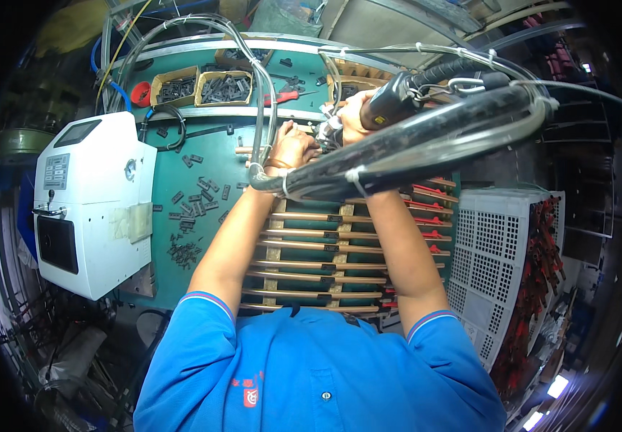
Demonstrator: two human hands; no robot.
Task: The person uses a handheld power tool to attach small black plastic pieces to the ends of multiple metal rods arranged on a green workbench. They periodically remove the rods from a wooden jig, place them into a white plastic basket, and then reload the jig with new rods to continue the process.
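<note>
My right hand [354, 119] is closed around a black handheld power screwdriver [388, 102] near the far side of the green bench. Its metal nose points left toward my other hand. My left hand [293, 147] has its fingers bent over a copper-coloured rod [243, 150] right beside that nose; the rod's left end sticks out past my wrist. Thick clear hoses and a dark sleeve [426, 147] cross in front of my right wrist and hide part of it. Between my forearms lie several more copper-coloured rods [300, 246] with small black fittings, resting across two wooden strips.
A white machine [95, 205] stands at the left. Loose black parts [197, 204] lie scattered beside it. Cardboard boxes of black parts [224, 88], a red cup [140, 93] and a red-handled screwdriver [282, 97] sit at the back. A white perforated crate [487, 248] stands right.
</note>
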